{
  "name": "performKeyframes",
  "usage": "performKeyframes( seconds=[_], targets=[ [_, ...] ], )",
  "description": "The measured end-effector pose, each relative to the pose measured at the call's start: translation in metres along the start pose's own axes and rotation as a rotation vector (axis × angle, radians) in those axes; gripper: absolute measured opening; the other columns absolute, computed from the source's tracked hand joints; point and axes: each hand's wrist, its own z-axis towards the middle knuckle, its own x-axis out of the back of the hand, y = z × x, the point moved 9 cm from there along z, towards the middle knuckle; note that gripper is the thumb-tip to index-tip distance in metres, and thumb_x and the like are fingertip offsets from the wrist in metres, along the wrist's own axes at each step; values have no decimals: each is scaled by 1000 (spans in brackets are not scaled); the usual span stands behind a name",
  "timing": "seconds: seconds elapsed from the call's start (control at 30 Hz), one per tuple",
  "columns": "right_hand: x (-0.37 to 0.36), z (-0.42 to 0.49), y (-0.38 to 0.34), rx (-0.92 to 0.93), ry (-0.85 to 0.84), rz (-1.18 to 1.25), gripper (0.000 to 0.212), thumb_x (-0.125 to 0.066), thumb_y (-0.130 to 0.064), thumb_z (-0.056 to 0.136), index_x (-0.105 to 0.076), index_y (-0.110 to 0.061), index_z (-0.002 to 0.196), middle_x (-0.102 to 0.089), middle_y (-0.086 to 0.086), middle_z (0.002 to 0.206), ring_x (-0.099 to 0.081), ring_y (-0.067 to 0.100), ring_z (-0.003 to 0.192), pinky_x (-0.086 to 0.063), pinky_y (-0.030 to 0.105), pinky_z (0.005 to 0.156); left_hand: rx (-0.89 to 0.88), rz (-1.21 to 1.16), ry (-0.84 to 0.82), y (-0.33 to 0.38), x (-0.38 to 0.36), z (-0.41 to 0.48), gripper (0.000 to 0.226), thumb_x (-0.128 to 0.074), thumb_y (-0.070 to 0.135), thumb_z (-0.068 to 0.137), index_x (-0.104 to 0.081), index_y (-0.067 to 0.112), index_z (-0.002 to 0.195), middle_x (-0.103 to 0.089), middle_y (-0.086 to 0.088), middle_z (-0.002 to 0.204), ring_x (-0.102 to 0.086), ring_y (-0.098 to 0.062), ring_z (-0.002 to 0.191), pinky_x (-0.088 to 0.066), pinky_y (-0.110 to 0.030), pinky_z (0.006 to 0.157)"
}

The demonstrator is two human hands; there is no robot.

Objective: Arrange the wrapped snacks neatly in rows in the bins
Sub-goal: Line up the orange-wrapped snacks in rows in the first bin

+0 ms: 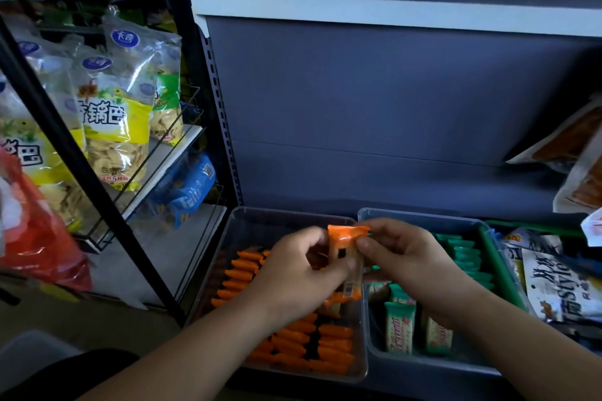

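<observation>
Orange snack point(346, 255), upright, clamped between both hands above the seam where the two bins meet. Left hand point(301, 268) curled round its middle from the left; right hand point(402, 254) pinching its crimped top end between thumb and forefinger. Barcode at its lower end, other print too blurred to read. Below and left, rows of orange snacks point(242, 273) on edge in the left bin point(237, 221). In the right bin point(423, 214), green snacks point(465, 254) in a row along the far right side, and green-and-white ones point(400, 327) lying face up at the near end, with red lettering too blurred to read. Further right, a pack point(560, 286) printed "style". On the wire rack to the left, chip bags point(110, 127) with yellow bands and large characters "锅巴", a blue round logo on top; a blue pack point(189, 185) beneath; a red bag point(32, 231) at the left edge.
</observation>
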Motion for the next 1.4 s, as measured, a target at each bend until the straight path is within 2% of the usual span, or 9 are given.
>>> performKeyframes(
  seconds=[0.2, 0.37, 0.57, 0.73, 0.87, 1.0, 1.17, 1.3, 1.4],
  targets=[
    [-7, -3, -6, 25, -50, -134, 15, -65, -5, 98, -71, -17, 106, -79, 2, 94, -76, 15, 87, -60, 25, 70, -1, 64, 117, -6, 19, 5, 27, -64, 51, 97, -73, 26, 91, -74, -10, 87, -71, -27, 84, -57, -47, 78],
    [7, 0, -5, 20, 82, -98, 8, -64, -10, 100, -69, -14, 105, -79, 4, 93, -77, 21, 87, -63, 36, 73, 35, 122, -3, -13, 5, 5, 25, -74, 47, 91, -67, 37, 113, -73, 10, 98, -70, -2, 88, -60, -34, 84],
    [15, 1, -2, -47, 155, 18, 13, -63, -16, 101, -65, -7, 111, -79, 10, 92, -78, 26, 83, -63, 39, 67, -46, 343, -29, -11, -5, 2, 47, -86, 31, 80, -60, 43, 117, -68, 13, 89, -65, 0, 81, -58, -33, 78],
    [12, -6, -8, -26, 199, -99, 15, -74, -17, 93, -63, -8, 99, -75, 12, 93, -77, 27, 79, -65, 40, 66, -73, 397, 27, -11, 0, -4, 49, -78, 55, 81, -52, 44, 121, -62, 21, 108, -60, 6, 99, -57, -30, 84],
    [-8, -13, -4, -33, 85, -100, 24, -81, -16, 87, -63, -5, 97, -73, 17, 93, -76, 28, 78, -63, 36, 66, -93, 425, 78, -8, 2, -12, 41, -71, 66, 81, -53, 37, 103, -65, 14, 95, -62, -1, 85, -57, -37, 75],
    [-21, -14, -4, -32, -20, -169, 22, -79, -18, 88, -65, -6, 99, -72, 16, 92, -75, 25, 77, -64, 39, 70, -103, 355, 51, -15, 5, -13, 24, -67, 53, 92, -54, 33, 95, -67, 8, 84, -64, -5, 75, -56, -43, 69],
    [-18, -2, -6, 81, -49, -531, 29, -76, -28, 92, -67, -48, 112, -73, -7, 101, -72, 19, 86, -62, 39, 79, -59, 186, -117, -32, 0, -9, 8, -65, 38, 99, -64, 39, 107, -71, 16, 98, -67, 1, 91, -57, -29, 80],
    [-23, 13, 14, 36, -101, -631, 10, -79, -34, 88, -73, -39, 93, -71, -4, 84, -67, 10, 76, -58, 41, 79, 27, 303, -183, -66, 3, 3, 25, -66, 29, 99, -62, 41, 121, -68, 14, 105, -66, -3, 93, -58, -29, 83],
    [-25, 22, 42, -38, -144, -815, 19, -74, -50, 76, -70, -36, 88, -71, -9, 84, -68, 8, 78, -60, 41, 80, 134, 429, -133, -94, 14, 17, 41, -68, 28, 98, -56, 31, 137, -65, 6, 122, -63, -8, 102, -56, -31, 89]
  ],
)
